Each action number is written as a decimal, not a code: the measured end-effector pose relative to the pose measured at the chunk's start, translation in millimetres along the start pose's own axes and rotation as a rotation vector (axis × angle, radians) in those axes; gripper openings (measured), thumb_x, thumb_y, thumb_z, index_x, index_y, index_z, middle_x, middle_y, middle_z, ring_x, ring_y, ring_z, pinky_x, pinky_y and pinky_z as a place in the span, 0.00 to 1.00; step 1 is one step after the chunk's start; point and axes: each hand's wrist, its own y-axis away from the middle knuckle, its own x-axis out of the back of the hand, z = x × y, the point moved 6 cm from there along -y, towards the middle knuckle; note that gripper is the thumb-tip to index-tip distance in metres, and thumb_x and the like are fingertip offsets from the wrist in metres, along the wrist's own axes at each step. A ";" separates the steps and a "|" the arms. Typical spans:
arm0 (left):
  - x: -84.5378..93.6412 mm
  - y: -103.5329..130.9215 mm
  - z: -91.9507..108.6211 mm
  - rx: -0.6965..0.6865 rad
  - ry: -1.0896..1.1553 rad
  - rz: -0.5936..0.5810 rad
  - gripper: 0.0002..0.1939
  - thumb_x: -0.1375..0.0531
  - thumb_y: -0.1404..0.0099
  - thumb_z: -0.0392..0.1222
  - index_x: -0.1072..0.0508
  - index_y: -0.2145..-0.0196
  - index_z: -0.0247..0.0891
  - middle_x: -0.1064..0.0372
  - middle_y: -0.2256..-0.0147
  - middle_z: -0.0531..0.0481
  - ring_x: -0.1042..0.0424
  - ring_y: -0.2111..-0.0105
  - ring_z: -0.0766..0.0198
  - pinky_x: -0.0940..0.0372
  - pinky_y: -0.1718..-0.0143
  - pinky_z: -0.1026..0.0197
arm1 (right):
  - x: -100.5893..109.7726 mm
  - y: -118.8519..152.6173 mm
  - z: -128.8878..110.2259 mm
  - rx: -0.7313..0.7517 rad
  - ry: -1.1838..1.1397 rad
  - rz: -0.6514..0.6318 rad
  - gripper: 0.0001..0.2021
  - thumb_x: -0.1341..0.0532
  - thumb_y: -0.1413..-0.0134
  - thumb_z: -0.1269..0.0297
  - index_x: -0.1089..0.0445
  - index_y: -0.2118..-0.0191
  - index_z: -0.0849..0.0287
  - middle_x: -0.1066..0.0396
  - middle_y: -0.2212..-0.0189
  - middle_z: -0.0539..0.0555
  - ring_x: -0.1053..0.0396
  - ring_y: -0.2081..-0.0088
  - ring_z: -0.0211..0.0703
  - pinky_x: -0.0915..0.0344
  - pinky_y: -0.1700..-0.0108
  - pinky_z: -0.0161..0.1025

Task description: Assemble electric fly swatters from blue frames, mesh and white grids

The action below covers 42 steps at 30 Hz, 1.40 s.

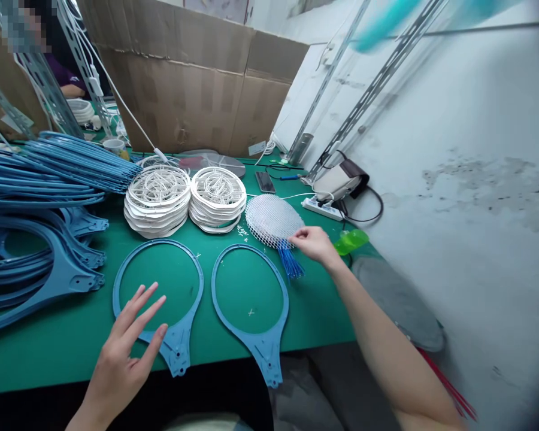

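Note:
Two blue plastic racket-shaped frames lie flat side by side on the green table: a left frame [179, 350] and a right frame [267, 353]. My left hand [128, 344] hovers over the left frame's lower side, fingers spread and holding nothing. At the near right edge of a stack of round metal mesh sheets [272, 215], my right hand [314, 242] has its thumb and fingers pinched together on the rim. A bundle of blue wires [291, 263] pokes out from below that stack, close under my right hand.
Piles of blue frames [72, 245] fill the left side. Two stacks of white rings [157, 203] stand behind the frames, before a big cardboard box [197, 84]. A phone [265, 181], power strip [322, 208] and green plastic piece [351, 241] lie rightward. Another person's arm [73, 91] shows far left.

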 end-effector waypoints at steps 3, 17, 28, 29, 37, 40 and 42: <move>1.7 1.5 3.0 0.006 0.030 0.029 0.21 0.43 0.27 0.44 0.34 0.39 0.54 0.41 0.34 0.51 0.45 0.33 0.45 0.24 0.55 0.55 | 11.1 10.2 -12.9 0.083 -0.040 0.151 0.16 0.40 0.52 0.51 0.27 0.72 0.61 0.34 0.81 0.51 0.38 0.77 0.40 0.45 0.73 0.36; 4.0 -3.6 7.7 -0.085 0.057 0.113 0.22 0.42 0.28 0.39 0.33 0.38 0.49 0.39 0.36 0.46 0.41 0.35 0.46 0.29 0.46 0.51 | 25.9 62.0 6.9 -0.067 0.049 0.336 0.18 0.40 0.51 0.44 0.29 0.71 0.56 0.27 0.69 0.57 0.30 0.66 0.50 0.37 0.61 0.43; 5.1 -1.6 8.2 -0.020 0.101 0.097 0.22 0.42 0.28 0.40 0.33 0.39 0.51 0.40 0.35 0.48 0.40 0.35 0.45 0.31 0.44 0.48 | -2.7 23.3 73.0 -0.530 -0.409 0.272 0.15 0.26 0.70 0.59 0.30 0.79 0.59 0.33 0.82 0.51 0.32 0.71 0.47 0.37 0.71 0.39; 5.6 -1.7 7.4 -0.010 0.105 0.097 0.22 0.42 0.28 0.40 0.33 0.39 0.51 0.40 0.35 0.48 0.40 0.35 0.45 0.31 0.44 0.48 | -1.8 22.7 72.6 -0.543 -0.492 0.299 0.14 0.26 0.68 0.60 0.30 0.77 0.60 0.34 0.82 0.50 0.34 0.75 0.43 0.40 0.76 0.36; 8.0 -0.9 6.7 0.023 0.199 0.107 0.23 0.41 0.29 0.40 0.31 0.39 0.55 0.39 0.35 0.51 0.41 0.34 0.49 0.31 0.45 0.55 | 21.1 17.4 32.6 -0.544 -1.075 0.369 0.04 0.38 0.49 0.72 0.31 0.73 0.59 0.29 0.78 0.47 0.29 0.74 0.33 0.31 0.75 0.26; 2.8 -9.2 3.5 0.238 0.515 0.089 0.21 0.39 0.30 0.44 0.30 0.40 0.53 0.39 0.35 0.51 0.40 0.35 0.50 0.36 0.40 0.54 | 13.4 46.9 -3.8 -0.496 -1.282 0.368 0.02 0.37 0.47 0.72 0.28 0.70 0.59 0.25 0.75 0.47 0.26 0.71 0.33 0.28 0.72 0.25; -8.5 -18.8 2.1 0.406 0.851 0.045 0.27 0.38 0.31 0.50 0.34 0.36 0.51 0.40 0.34 0.48 0.39 0.35 0.49 0.38 0.38 0.52 | -10.0 78.8 -36.2 -0.472 -1.417 0.276 0.02 0.33 0.50 0.71 0.26 0.67 0.60 0.23 0.72 0.49 0.24 0.69 0.34 0.27 0.71 0.25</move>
